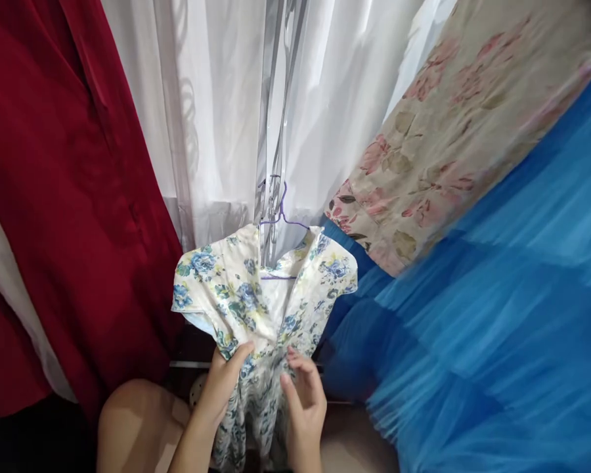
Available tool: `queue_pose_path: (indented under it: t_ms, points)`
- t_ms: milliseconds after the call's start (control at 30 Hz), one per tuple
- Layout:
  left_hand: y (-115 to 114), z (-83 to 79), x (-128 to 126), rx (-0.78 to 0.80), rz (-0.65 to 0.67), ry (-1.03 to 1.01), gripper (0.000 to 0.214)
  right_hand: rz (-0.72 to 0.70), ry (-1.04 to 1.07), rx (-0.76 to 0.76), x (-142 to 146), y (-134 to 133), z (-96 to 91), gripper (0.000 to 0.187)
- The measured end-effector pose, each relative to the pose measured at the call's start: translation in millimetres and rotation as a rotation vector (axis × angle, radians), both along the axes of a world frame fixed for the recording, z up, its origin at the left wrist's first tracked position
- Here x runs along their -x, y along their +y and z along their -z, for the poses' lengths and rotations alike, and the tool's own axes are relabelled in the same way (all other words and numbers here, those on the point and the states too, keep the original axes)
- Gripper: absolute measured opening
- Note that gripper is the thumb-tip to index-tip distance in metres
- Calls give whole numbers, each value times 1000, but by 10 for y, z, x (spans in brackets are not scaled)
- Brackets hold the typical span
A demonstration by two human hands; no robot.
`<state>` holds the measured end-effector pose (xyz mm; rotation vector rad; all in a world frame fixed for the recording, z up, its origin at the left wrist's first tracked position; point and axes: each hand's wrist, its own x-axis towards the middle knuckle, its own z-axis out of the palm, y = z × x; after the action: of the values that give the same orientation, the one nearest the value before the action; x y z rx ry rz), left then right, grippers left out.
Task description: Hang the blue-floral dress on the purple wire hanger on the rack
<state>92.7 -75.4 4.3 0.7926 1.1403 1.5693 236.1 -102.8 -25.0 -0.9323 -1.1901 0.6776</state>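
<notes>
Head view, single frame.

Count: one floral dress [236, 289], white with blue flowers, short-sleeved. It hung on one purple hanger [282, 205], low in the centre of the frame. The hanger's hook sat against a clear shiny strip [276, 98] that ran straight down in front of one white curtain [211, 118].

Hands: two, both the person's own, and both entered from the bottom edge.
- Left hand [225, 381]: fingers [236, 355] pinched together on a fold of the dress front at about waist height, holding the cloth.
- Right hand [304, 394]: fingers [295, 358] apart and loosely curled, with the tips at the dress front just beside the left hand. They were not closed on anything; I could not tell whether they touched the cloth.

Surroundings:
- One dark red garment [64, 197] hung at the left and overlapped the curtain's edge.
- One beige fabric with pink roses [453, 151] lay at the upper right.
- One mass of blue tulle [497, 328] filled the right side below the rose fabric and touched the dress's right sleeve; it was blurred.
- One bare knee [132, 420] showed at the lower left, beside the left forearm.
</notes>
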Motion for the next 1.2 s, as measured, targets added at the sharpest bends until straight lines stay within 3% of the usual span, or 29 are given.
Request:
queue_pose_path:
  t_ms: [67, 233, 333, 600, 667, 800, 867, 933, 1000, 1067, 1200]
  points:
    - [-49, -12, -26, 5, 5, -25, 58, -9, 56, 115, -46, 51, -42, 25]
    - [-114, -87, -175, 40, 44, -98, 54, -335, -44, 368, -85, 236, -275, 27]
    - [-127, -99, -201, 92, 74, -139, 48, -420, -27, 366, -6, 245, -321, 30]
    - [-78, -50, -13, 153, 107, -63, 52, -417, -23, 326, 24, 144, -354, 35]
    - [-30, -37, 5, 69, -5, 8, 55, -398, 18, 342, 17, 143, -339, 35]
    - [-18, 88, 5, -222, -561, 328, 54, -376, 83, 406, 10, 166, -301, 34]
    - [-81, 193, -40, -353, -683, 482, 43, -377, 92, 436, 32, 161, -292, 35]
    - [-162, 300, -124, -401, -522, 559, 32, -406, 94, 452, 79, 129, -292, 36]
    - [-222, 386, -216, -339, -238, 543, 28, -452, 96, 449, 138, 75, -296, 37]
    - [-242, 436, -277, -248, -53, 495, 21, -496, 96, 446, 178, 30, -312, 36]
    - [-218, 400, -246, -253, -5, 528, 14, -542, 91, 483, 101, 137, -529, 32]
